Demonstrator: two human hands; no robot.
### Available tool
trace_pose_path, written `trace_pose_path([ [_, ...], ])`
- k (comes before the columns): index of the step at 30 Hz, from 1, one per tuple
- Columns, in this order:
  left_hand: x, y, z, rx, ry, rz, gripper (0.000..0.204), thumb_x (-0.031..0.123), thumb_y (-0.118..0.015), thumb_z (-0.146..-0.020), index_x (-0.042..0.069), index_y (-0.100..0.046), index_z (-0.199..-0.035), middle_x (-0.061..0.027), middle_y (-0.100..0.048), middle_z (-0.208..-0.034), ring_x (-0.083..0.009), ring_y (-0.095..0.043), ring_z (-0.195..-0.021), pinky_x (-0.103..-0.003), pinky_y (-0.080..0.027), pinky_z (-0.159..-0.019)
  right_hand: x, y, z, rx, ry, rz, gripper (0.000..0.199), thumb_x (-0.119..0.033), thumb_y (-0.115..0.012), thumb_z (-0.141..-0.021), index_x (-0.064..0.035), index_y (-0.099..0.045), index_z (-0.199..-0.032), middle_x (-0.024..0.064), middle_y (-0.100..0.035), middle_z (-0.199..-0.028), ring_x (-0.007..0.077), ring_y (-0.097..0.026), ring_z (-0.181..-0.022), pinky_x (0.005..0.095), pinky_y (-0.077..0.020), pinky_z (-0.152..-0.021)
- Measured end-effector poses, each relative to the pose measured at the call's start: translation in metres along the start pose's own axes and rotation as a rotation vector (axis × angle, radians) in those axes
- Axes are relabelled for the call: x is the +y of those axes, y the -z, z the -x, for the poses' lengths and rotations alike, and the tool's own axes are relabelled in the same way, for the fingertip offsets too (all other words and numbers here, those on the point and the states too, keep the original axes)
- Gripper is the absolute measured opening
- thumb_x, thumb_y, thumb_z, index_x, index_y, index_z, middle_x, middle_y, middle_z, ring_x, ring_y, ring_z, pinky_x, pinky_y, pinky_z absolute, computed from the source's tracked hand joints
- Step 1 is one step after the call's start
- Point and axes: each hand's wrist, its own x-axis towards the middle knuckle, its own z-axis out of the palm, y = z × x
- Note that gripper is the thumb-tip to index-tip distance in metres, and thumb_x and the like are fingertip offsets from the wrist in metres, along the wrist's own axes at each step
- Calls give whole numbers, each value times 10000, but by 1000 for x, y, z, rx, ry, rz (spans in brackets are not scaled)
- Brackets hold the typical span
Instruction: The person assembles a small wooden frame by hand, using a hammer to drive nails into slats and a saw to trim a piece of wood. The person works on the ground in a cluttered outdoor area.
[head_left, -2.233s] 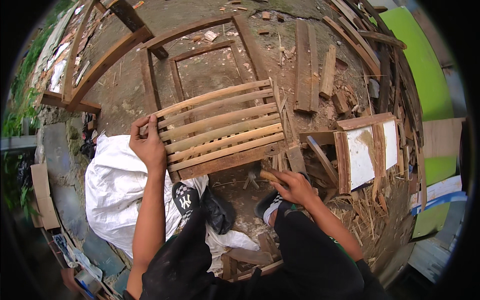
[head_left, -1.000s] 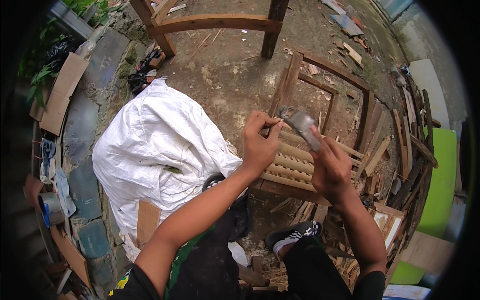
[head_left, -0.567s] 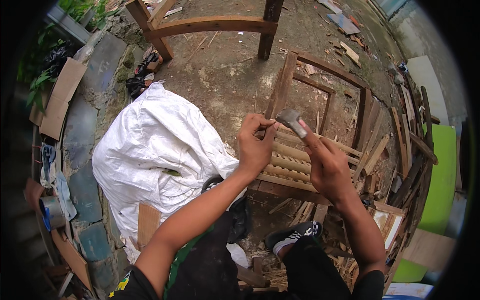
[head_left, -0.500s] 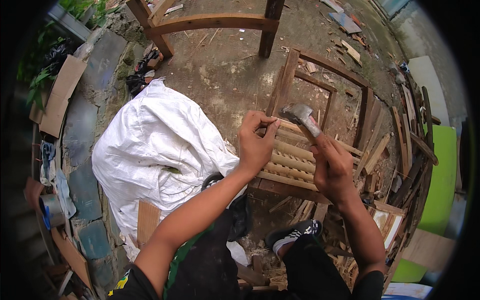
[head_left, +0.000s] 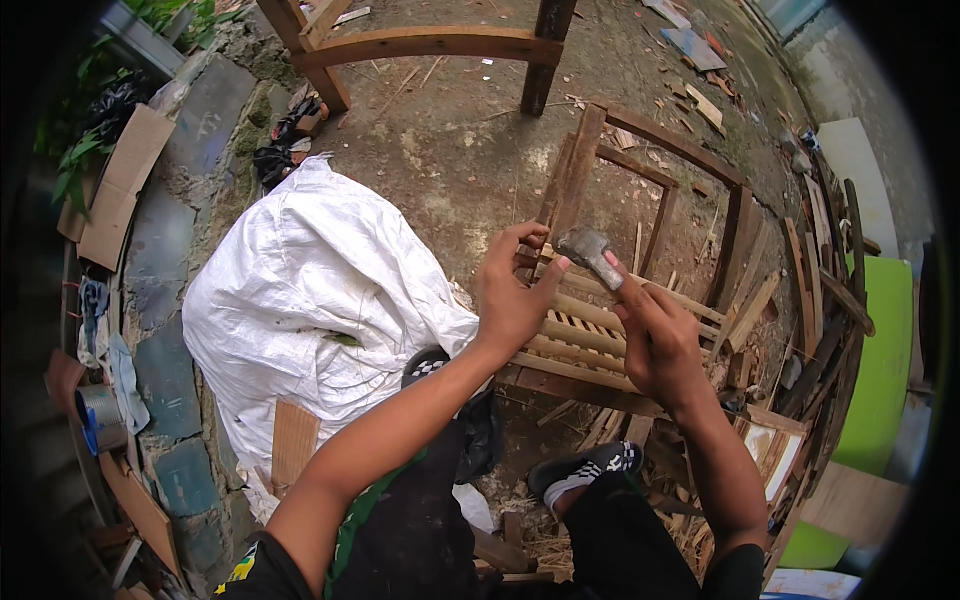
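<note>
My right hand [head_left: 660, 335] is closed round a hammer [head_left: 598, 255], its worn metal head beside my left fingertips. My left hand [head_left: 515, 290] is at the corner of a wooden chair frame [head_left: 582, 165], thumb and index finger apart. Whether a nail stands between the fingers and the hammer head is too small to tell. Pale bamboo slats [head_left: 575, 347] run across the chair's seat under both hands. Part of the seat is hidden behind my right hand.
A large white woven sack [head_left: 310, 260] lies to my left, beside a block wall [head_left: 170, 385]. Another wooden frame [head_left: 430, 42] stands at the far side. Scrap wood [head_left: 825, 260] and a green panel [head_left: 880, 350] are at the right. Wood bits litter the ground.
The hammer head has come down and left toward my left fingers. My left thumb and index finger, pinched together before, have parted.
</note>
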Motion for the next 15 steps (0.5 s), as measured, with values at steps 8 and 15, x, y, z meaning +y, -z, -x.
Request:
trace_pose_path([
  [8, -7, 0, -4, -102, 77, 111, 484, 161, -773, -947, -6, -550, -1343, -151, -704, -1074, -169, -711, -914, -299, -560, -713, 1, 0, -1, -33, -23, -14, 678, 54, -657, -917, -185, -556, -1543, 137, -584, -768, 296, -593, -640, 450, -496, -631],
  [15, -4, 7, -5, -209, 171, 124, 511, 174, -726, -985, -29, -501, -1396, -182, -781, -963, -167, -739, -844, -277, -537, -691, -9, 2, 1, 171, 133, -9, 734, 79, -690, -859, -176, -566, -1536, 124, -608, -793, 290, -624, -670, 435, -517, -600],
])
